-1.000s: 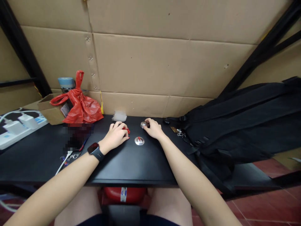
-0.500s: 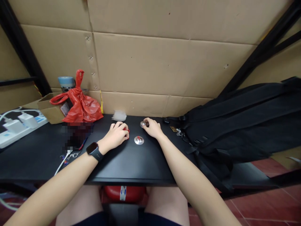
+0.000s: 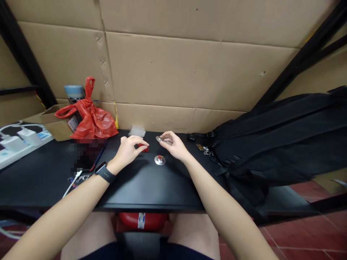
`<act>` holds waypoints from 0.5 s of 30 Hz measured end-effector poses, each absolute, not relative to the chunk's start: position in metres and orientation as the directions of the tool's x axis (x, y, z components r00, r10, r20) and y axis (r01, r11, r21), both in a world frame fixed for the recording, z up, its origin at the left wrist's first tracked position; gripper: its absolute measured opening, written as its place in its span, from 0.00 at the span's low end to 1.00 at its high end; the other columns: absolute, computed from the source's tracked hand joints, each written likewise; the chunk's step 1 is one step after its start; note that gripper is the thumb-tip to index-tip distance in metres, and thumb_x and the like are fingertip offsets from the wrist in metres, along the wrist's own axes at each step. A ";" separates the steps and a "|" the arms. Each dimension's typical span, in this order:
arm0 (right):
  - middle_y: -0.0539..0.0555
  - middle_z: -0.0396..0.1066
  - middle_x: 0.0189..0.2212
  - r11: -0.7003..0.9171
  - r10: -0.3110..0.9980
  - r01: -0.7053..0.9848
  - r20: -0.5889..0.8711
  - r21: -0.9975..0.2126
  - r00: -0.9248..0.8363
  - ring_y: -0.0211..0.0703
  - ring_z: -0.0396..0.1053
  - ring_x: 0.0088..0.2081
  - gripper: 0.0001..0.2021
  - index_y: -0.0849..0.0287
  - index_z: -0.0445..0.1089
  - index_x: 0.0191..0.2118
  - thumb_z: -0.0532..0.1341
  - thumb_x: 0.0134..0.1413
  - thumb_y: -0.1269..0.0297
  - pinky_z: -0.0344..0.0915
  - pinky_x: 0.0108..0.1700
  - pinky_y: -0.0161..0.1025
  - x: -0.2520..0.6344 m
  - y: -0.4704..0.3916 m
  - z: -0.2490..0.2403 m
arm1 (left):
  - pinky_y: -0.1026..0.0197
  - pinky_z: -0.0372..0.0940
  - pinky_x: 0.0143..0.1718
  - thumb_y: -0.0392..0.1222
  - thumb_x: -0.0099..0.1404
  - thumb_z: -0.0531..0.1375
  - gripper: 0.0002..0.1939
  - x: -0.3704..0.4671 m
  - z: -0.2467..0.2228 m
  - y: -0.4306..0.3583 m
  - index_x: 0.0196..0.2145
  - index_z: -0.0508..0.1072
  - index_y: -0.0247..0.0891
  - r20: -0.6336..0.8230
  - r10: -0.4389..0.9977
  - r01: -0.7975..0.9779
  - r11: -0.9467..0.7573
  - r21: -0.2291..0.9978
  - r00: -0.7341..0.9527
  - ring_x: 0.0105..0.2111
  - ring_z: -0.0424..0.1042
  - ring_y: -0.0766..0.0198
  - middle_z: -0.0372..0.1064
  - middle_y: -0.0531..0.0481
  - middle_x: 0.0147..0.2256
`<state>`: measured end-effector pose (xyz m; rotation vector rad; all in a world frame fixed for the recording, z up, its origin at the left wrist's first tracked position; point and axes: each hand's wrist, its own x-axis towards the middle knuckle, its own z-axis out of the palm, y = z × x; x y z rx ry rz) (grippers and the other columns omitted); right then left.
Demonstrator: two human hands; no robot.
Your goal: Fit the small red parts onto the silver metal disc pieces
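Note:
My right hand (image 3: 173, 146) grips a small silver cymbal (image 3: 159, 138) by its edge, tilted above the table; the fingers hide part of it. Another small cymbal (image 3: 159, 160), domed with a wide rim and a red bit at its centre, lies on the table between my hands. My left hand (image 3: 130, 148) hovers to the left, thumb and forefinger brought together in a pinch. Red cord (image 3: 145, 148) shows in a small heap by those fingertips, partly covered by them. Whether any of it is between the tips cannot be made out.
Clear plastic pieces (image 3: 137, 130) lie at the back of the black table (image 3: 151, 191). To the left are a red plastic bag (image 3: 94, 121), a cardboard box (image 3: 55, 126), a phone and a power strip (image 3: 27, 148). A black backpack (image 3: 279, 137) fills the right side.
My right hand has raised the cymbal off the table and turned it slightly. My left hand has drawn a little left and up, uncovering more of the red cord. The other cymbal stays put.

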<state>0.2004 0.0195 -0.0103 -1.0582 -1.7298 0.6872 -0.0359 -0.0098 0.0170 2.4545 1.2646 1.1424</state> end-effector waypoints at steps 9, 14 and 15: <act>0.56 0.72 0.52 0.419 0.865 -0.130 0.439 -0.899 -0.245 0.45 0.70 0.53 0.22 0.50 0.61 0.47 0.69 0.51 0.51 0.66 0.58 0.48 0.160 -0.017 0.002 | 0.56 0.66 0.46 0.43 0.63 0.65 0.11 -0.030 0.018 -0.016 0.42 0.72 0.40 0.668 0.734 0.408 -0.651 0.640 0.122 0.41 0.78 0.58 0.78 0.49 0.38; 0.54 0.71 0.51 0.397 0.859 -0.213 0.444 -0.893 -0.257 0.45 0.71 0.52 0.25 0.48 0.61 0.47 0.71 0.47 0.52 0.66 0.59 0.48 0.154 -0.022 0.004 | 0.57 0.68 0.45 0.43 0.63 0.65 0.10 -0.025 0.021 -0.022 0.41 0.70 0.41 0.705 0.703 0.358 -0.685 0.635 0.094 0.39 0.78 0.59 0.76 0.49 0.37; 0.54 0.71 0.51 0.394 0.856 -0.218 0.443 -0.893 -0.265 0.45 0.71 0.52 0.25 0.48 0.61 0.47 0.72 0.47 0.52 0.67 0.59 0.48 0.154 -0.022 0.005 | 0.57 0.68 0.45 0.43 0.63 0.65 0.10 -0.024 0.021 -0.023 0.41 0.70 0.41 0.707 0.701 0.357 -0.687 0.632 0.097 0.39 0.78 0.59 0.76 0.49 0.37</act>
